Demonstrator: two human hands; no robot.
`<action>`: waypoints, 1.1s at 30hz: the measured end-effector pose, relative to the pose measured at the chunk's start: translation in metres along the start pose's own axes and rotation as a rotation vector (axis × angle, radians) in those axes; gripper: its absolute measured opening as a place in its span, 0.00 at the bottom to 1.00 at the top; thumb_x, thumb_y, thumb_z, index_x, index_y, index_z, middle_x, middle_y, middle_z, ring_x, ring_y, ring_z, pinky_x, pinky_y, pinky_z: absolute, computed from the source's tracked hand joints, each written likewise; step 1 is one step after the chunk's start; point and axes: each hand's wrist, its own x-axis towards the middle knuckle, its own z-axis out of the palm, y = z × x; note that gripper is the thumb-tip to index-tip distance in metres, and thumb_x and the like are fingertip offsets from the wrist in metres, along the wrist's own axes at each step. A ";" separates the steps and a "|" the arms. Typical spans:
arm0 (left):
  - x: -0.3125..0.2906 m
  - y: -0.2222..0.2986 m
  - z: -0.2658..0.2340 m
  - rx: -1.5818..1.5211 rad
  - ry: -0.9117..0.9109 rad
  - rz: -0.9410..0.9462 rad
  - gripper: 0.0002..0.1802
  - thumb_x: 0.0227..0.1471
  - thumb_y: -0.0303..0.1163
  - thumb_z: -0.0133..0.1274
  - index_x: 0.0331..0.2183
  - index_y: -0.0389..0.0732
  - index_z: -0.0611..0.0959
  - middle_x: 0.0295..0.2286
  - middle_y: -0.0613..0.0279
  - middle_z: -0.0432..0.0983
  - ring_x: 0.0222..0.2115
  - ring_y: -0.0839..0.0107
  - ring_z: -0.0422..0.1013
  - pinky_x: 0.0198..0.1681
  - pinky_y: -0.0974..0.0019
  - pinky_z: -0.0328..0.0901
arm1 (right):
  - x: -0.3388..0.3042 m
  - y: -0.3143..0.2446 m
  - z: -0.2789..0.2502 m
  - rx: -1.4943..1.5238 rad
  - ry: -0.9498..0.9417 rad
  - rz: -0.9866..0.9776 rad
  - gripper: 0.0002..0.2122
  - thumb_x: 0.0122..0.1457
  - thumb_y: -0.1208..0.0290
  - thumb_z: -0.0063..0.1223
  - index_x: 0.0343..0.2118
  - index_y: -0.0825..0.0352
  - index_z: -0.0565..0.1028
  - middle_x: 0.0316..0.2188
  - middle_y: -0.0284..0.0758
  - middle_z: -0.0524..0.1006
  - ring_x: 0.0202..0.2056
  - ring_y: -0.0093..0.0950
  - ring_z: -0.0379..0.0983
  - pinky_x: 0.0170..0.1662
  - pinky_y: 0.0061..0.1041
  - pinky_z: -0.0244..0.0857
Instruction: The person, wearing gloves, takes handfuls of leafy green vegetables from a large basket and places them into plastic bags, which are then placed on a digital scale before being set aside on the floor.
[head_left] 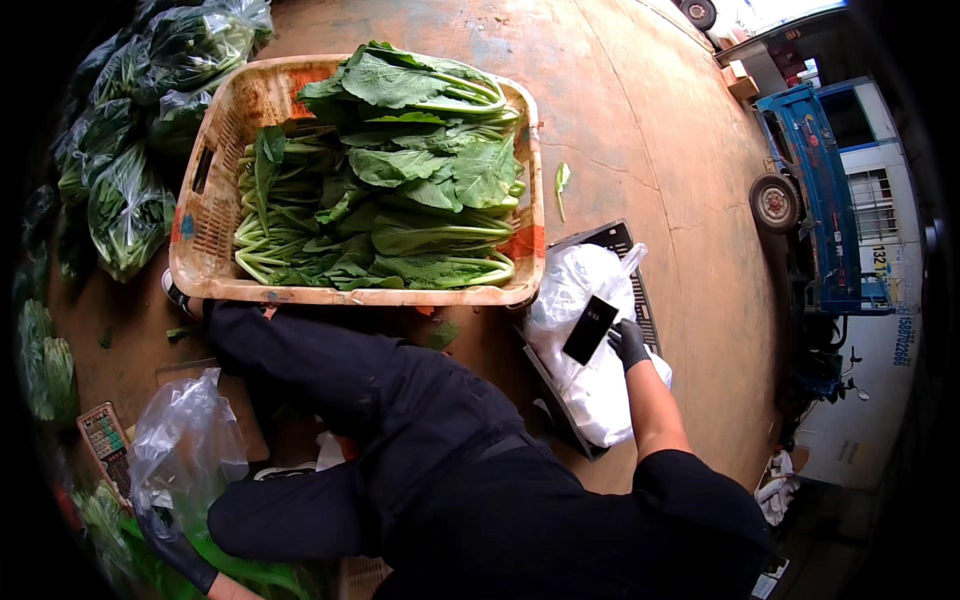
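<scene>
My right hand (628, 343), in a black glove, reaches over a bundle of white plastic bags (600, 395). Its fingers are apart and lie at the edge of a dark phone (590, 330) resting on the bags. The bags fill a black crate (552, 385). At the lower left, my gloved left hand (170, 545) closes on a clear plastic bag (190, 440), which partly covers its fingers. Beyond my legs, leafy greens (400, 190) lie in layers in a worn, pale plastic basket (355, 296).
Bagged greens (130, 200) are piled at the far left. A scale with a keypad (105, 445) stands beside the clear bag. Green plastic (250, 570) lies near my left forearm. One loose leaf (562, 190) is on the floor. A blue truck (815, 200) stands at the right.
</scene>
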 end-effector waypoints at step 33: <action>-0.089 0.132 -0.078 0.024 0.120 -0.489 0.21 0.55 0.35 0.42 0.46 0.30 0.72 0.45 0.48 0.68 0.45 0.59 0.65 0.49 0.59 0.61 | -0.086 -0.289 0.482 -0.961 -0.779 -1.366 0.49 0.37 0.46 0.66 0.56 0.75 0.56 0.55 0.51 0.60 0.58 0.40 0.54 0.60 0.32 0.47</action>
